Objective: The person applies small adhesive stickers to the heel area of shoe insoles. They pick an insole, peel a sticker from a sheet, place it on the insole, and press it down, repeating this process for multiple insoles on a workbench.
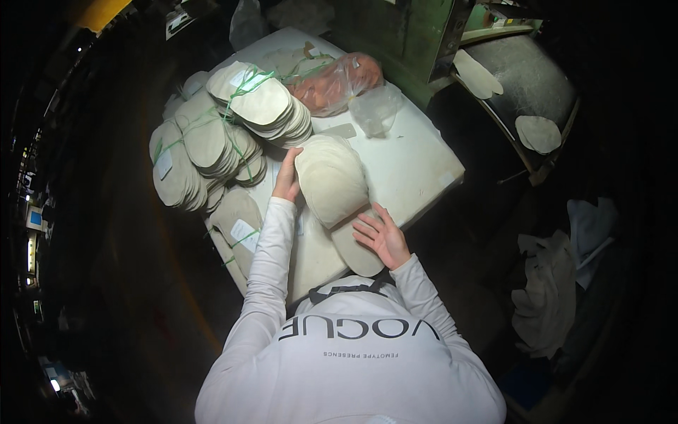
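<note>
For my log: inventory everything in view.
table: one, white, centre
tied stacks: several, beige, table's left
loose pieces: several, beige, between hands
orange-filled bag: one, clear, table's back
small bag: one, clear, beside it
machine: one, green, top
panel: one, dark, upper right
flat pieces: two, beige, on panel
sheets: several, pale, far right
lights: several, white, left
shirt: one, white, bottom
left hand: one, bare, gripping loose pieces
right hand: one, bare, at their right

- White long sleeves point(260, 272), ending just behind the grip.
- Black strap point(346, 288), between grip and chest.
- White shirt point(353, 392), farther back; large dark lettering point(359, 328), smaller line.
</note>
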Demonstrator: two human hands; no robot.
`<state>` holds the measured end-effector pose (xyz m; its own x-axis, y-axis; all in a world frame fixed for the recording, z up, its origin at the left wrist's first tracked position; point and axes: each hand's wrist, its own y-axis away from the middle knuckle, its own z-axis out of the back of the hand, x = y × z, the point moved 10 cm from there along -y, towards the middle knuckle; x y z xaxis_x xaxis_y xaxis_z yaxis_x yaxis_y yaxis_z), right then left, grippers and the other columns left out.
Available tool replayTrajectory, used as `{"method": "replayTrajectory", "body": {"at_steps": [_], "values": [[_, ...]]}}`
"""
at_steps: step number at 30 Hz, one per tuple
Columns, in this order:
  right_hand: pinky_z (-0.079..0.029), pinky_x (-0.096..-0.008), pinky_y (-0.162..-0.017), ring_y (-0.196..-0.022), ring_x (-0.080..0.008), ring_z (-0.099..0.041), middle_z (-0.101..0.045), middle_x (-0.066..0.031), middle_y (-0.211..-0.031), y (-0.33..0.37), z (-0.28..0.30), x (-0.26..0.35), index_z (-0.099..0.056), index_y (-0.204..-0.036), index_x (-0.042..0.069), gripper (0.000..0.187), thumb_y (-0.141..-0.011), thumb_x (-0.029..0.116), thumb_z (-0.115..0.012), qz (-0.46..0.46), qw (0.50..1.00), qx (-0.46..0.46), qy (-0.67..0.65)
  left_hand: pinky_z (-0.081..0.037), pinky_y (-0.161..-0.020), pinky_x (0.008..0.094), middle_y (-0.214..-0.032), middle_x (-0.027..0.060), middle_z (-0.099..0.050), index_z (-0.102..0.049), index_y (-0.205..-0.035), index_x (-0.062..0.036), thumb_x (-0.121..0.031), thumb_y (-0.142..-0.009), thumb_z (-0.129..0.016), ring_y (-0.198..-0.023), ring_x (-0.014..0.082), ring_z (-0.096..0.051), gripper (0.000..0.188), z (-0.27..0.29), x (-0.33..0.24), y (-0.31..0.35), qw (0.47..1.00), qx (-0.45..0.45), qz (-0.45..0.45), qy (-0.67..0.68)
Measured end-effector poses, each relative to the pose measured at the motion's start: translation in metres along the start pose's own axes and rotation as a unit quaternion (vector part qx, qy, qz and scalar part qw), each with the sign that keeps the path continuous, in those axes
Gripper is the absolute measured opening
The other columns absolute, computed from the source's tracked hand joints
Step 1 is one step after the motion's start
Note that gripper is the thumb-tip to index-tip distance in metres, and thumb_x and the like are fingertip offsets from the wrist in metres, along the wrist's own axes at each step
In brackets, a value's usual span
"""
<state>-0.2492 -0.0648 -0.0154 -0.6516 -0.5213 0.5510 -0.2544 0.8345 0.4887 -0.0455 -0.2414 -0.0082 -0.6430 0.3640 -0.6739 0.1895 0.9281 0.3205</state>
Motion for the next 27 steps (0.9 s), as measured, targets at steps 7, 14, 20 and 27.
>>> {"method": "replayTrajectory", "body": {"at_steps": [7, 14, 20, 27], "values": [[-0.044, -0.0571, -0.104, -0.136, -0.0387, -0.04, -0.027, -0.0226, -0.154, 0.008, -0.006, 0.008, -0.007, -0.157, 0.016, 0.071, -0.103, 0.056, -0.03, -0.018, 1.0, 0.004, -0.011, -0.04, -0.106, 0.037, -0.135, 0.0107, -0.052, -0.044, -0.135, -0.0051, -0.021, -0.09, -0.057, -0.123, 0.0229, -0.052, 0.049, -0.016, -0.011, 0.064, 0.99, -0.018, -0.138, 0.017], [-0.038, -0.042, -0.111, -0.134, -0.027, -0.045, -0.045, -0.0129, -0.147, 0.0, 0.006, 0.009, -0.026, -0.152, 0.005, 0.07, -0.104, 0.055, -0.026, 0.018, 0.995, 0.03, -0.094, -0.032, -0.111, 0.0402, -0.116, 0.016, -0.061, -0.033, -0.135, -0.0052, -0.039, -0.088, -0.058, -0.116, 0.0263, -0.056, 0.063, -0.067, -0.011, 0.148, 0.962, 0.072, -0.253, -0.068], [-0.042, -0.0424, -0.109, -0.127, -0.03, -0.053, -0.05, -0.0166, -0.143, 0.0, -0.005, -0.001, -0.036, -0.148, 0.003, 0.077, -0.1, 0.063, -0.028, -0.078, 0.965, 0.176, -0.178, -0.04, -0.099, 0.0367, -0.089, 0.0126, -0.067, -0.042, -0.126, -0.0024, -0.022, -0.089, -0.055, -0.093, 0.0213, -0.063, 0.045, -0.075, 0.01, 0.174, 0.936, 0.064, -0.265, -0.223], [-0.045, -0.0412, -0.105, -0.122, -0.0298, -0.057, -0.053, -0.0171, -0.139, 0.013, -0.002, 0.001, -0.04, -0.146, 0.003, 0.079, -0.098, 0.066, -0.028, -0.065, 0.985, 0.117, -0.106, -0.049, -0.068, 0.0282, -0.085, 0.0082, -0.062, -0.063, -0.1, 0.0017, -0.013, -0.087, -0.069, -0.076, 0.0132, -0.059, 0.021, -0.1, 0.006, 0.193, 0.792, 0.004, -0.286, -0.539]]}}
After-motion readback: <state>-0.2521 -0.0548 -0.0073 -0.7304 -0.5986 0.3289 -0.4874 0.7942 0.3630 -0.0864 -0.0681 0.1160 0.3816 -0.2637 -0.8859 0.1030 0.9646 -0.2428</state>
